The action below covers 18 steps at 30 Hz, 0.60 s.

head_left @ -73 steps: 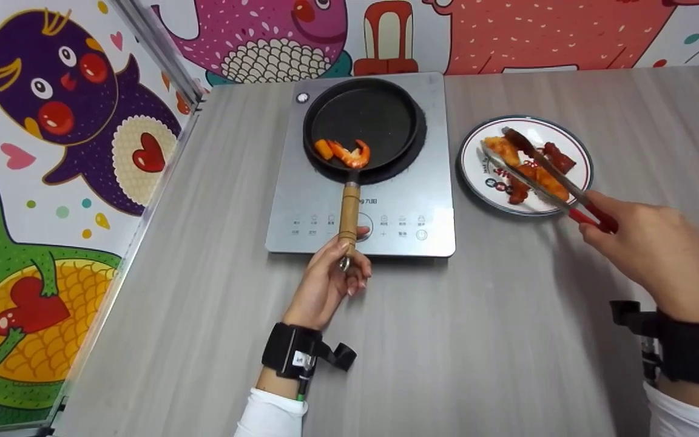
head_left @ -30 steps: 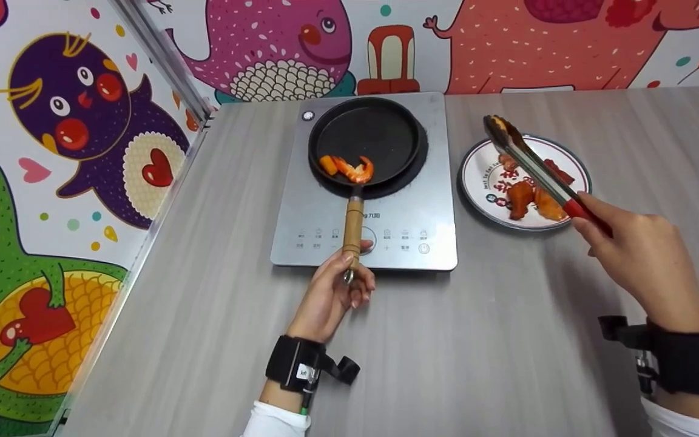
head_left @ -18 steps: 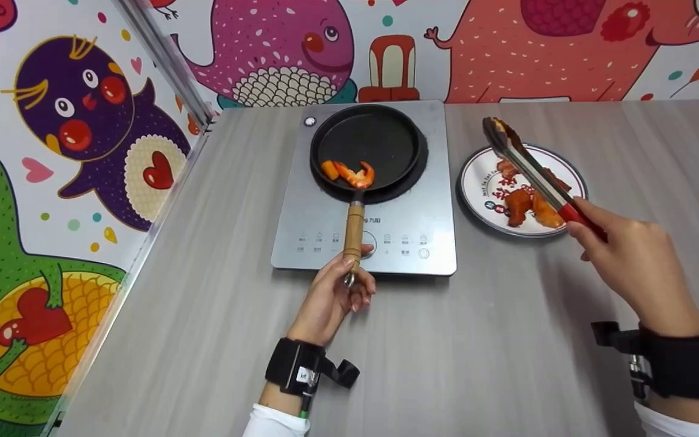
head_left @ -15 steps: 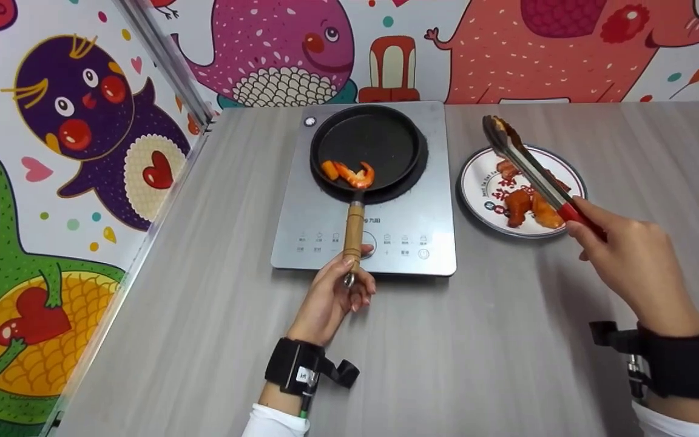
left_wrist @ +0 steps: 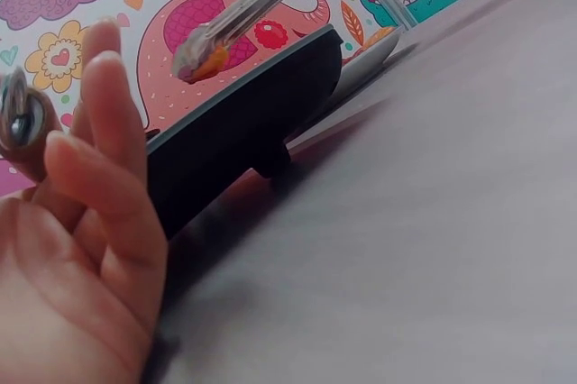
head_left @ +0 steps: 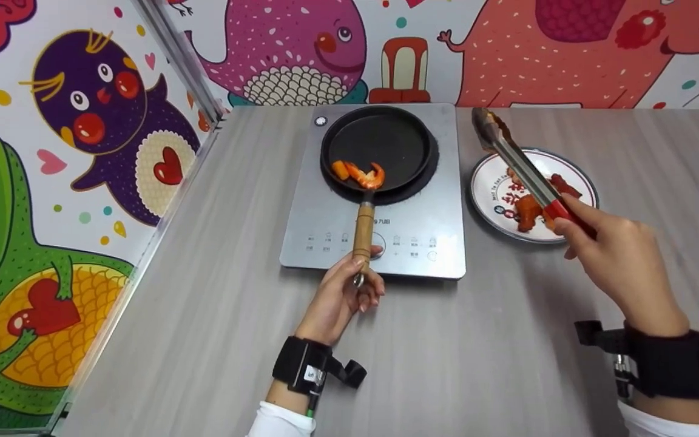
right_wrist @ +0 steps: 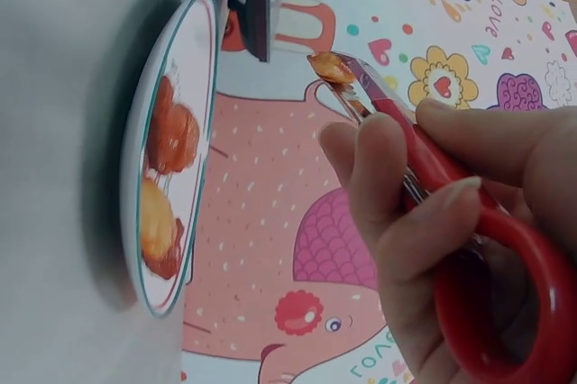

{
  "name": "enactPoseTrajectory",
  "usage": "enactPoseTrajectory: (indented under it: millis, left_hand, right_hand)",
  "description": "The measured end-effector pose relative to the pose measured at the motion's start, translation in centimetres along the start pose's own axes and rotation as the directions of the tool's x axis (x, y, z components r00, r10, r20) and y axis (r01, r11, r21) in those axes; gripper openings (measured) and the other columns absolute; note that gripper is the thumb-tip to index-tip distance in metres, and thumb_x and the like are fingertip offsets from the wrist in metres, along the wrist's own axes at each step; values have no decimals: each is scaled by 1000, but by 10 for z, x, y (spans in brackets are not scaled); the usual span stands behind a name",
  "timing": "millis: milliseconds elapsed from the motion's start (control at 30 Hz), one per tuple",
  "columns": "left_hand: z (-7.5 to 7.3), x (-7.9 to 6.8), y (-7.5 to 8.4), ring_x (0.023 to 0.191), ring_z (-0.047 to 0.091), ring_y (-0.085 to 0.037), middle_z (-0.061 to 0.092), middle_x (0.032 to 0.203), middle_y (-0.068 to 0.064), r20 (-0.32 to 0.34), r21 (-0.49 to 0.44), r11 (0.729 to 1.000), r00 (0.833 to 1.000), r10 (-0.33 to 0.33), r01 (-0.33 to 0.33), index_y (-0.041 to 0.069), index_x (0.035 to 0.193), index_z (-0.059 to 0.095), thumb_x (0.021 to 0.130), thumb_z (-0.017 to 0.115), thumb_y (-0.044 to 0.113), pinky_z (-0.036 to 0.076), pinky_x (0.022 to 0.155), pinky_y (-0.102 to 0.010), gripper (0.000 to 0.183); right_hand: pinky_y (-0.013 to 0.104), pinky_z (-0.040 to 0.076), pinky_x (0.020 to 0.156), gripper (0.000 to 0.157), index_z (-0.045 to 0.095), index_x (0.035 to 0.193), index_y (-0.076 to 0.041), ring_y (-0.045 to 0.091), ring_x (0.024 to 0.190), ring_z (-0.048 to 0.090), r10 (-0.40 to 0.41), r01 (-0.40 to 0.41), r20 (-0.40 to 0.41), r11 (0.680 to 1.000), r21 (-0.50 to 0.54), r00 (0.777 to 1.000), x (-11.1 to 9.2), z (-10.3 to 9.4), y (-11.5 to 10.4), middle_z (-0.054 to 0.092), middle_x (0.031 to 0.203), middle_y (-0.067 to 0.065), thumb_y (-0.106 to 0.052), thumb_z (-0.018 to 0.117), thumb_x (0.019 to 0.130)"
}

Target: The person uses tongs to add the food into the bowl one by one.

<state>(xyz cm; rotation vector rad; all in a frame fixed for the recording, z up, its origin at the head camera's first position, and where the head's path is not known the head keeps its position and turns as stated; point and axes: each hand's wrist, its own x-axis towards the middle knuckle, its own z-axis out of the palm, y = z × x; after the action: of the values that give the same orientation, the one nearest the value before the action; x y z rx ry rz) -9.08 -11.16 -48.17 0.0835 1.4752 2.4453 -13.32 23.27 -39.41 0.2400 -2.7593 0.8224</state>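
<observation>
The left hand curls around the near end of the frying pan's wooden handle. The right hand squeezes red-handled tongs, pinching an orange food piece aloft between plate and frying pan. A slackened squeeze could drop it onto the induction cooker.

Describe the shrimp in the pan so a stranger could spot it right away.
Find the grey induction cooker at the table's middle; a black frying pan sits on it. The shrimp lies by the near rim above the wooden handle, the pan's only curled orange-red piece.
</observation>
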Motion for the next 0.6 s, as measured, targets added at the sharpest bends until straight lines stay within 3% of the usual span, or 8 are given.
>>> enactPoseTrajectory:
  millis: [300, 600]
  left_hand:
    - [3, -3, -6, 56, 54, -18, 60, 73, -12, -12, -5, 1000, 1000, -20, 20, 6, 125, 46, 86, 51, 35, 39, 43, -21, 49]
    - [0, 1, 0, 56, 54, -18, 60, 73, -12, -7, 0, 1000, 1000, 14, -14, 5, 124, 46, 86, 51, 36, 39, 43, -21, 50]
  right_hand:
    - [25, 32, 42, 43, 55, 123, -12, 12, 50, 51, -28, 28, 17, 999, 41, 999, 2, 13, -16, 61, 59, 4, -26, 62, 83]
    - [24, 38, 44, 42, 55, 124, -18, 13, 52, 59, -14, 11, 25, 994, 108, 1000, 18, 25, -36, 66, 76, 12, -31, 59, 85]
